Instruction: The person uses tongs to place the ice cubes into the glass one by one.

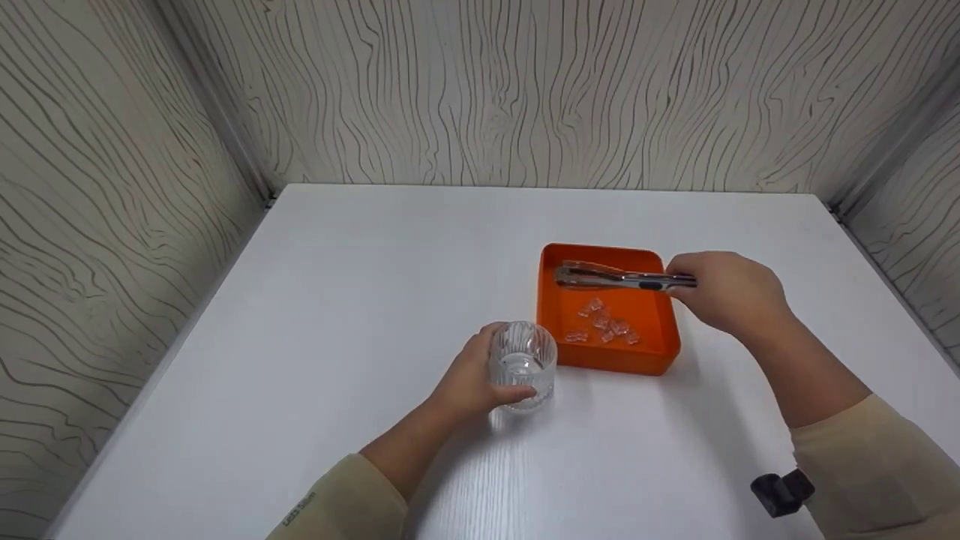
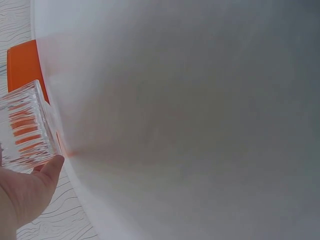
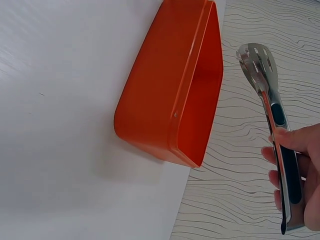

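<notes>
My left hand (image 1: 471,382) grips a clear ribbed drinking glass (image 1: 524,364) from its left side, thumb across the near face. The glass stands upright with its mouth up, close to the near left corner of an orange tray (image 1: 607,366). In my right hand (image 1: 731,292) are metal tongs (image 1: 626,280), held nearly level above that tray with their slotted heads pointing left. The right wrist view shows the tongs (image 3: 277,117) with dark grip inlays and their heads close together. Several clear ice-like cubes (image 1: 602,322) lie on the tray's floor, toward its near side.
Tray and glass are on a white table (image 1: 360,285). Wood-grain patterned panels (image 1: 480,90) rise behind it and at both sides. A small black device (image 1: 782,493) sits by the right sleeve.
</notes>
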Motion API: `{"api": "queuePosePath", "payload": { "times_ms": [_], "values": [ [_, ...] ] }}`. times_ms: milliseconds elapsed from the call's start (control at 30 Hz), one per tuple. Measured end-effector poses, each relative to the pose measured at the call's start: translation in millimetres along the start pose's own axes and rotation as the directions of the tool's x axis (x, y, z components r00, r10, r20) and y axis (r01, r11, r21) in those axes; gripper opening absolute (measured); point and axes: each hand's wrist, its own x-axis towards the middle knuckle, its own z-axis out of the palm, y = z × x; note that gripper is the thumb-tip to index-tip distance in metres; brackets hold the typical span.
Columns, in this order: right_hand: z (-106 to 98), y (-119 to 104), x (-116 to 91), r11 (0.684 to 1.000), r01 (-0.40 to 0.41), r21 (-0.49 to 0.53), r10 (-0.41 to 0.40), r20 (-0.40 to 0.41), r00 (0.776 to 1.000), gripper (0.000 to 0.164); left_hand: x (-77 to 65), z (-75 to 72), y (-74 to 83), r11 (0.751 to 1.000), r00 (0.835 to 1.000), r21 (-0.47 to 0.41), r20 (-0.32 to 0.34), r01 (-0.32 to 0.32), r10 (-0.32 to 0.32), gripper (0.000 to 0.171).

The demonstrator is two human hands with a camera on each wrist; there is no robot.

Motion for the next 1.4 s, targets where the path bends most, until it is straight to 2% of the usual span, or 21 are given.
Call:
{"api": "queuePosePath", "payload": {
  "times_ms": [167, 600, 933, 1200, 1400],
  "values": [
    [-3.8, -4.9, -3.2, 1.000, 0.016, 0.020, -0.016, 0.029, 0.999, 0.014, 0.5, -0.5, -1.0, 1.000, 1.000, -0.008, 0.000, -0.005, 0.005, 0.094],
    [-12.3, -26.1, -14.2, 0.991, 0.133, 0.017, -0.133, 0.042, 0.990, 0.010, -0.4, -1.4, 0.4, 1.000, 1.000, 0.024, -0.003, 0.021, -0.021, 0.096],
    [-6.7, -39.6, -21.8, 0.982, 0.187, -0.007, -0.187, 0.052, 0.981, 0.006, 0.4, -1.9, 0.5, 1.000, 1.000, 0.016, -0.010, 0.015, -0.014, 0.096],
    [-0.7, -40.2, -20.8, 0.979, 0.202, -0.010, -0.201, 0.068, 0.977, 0.004, 1.5, -1.5, 3.1, 1.000, 1.000, 0.022, 0.000, 0.000, 0.000, 0.095],
    [6.9, -42.1, -20.1, 0.974, 0.226, -0.011, -0.225, 0.051, 0.973, 0.006, 0.4, -3.5, 0.9, 1.000, 1.000, 0.031, 0.002, -0.008, 0.008, 0.095]
  ]
}}
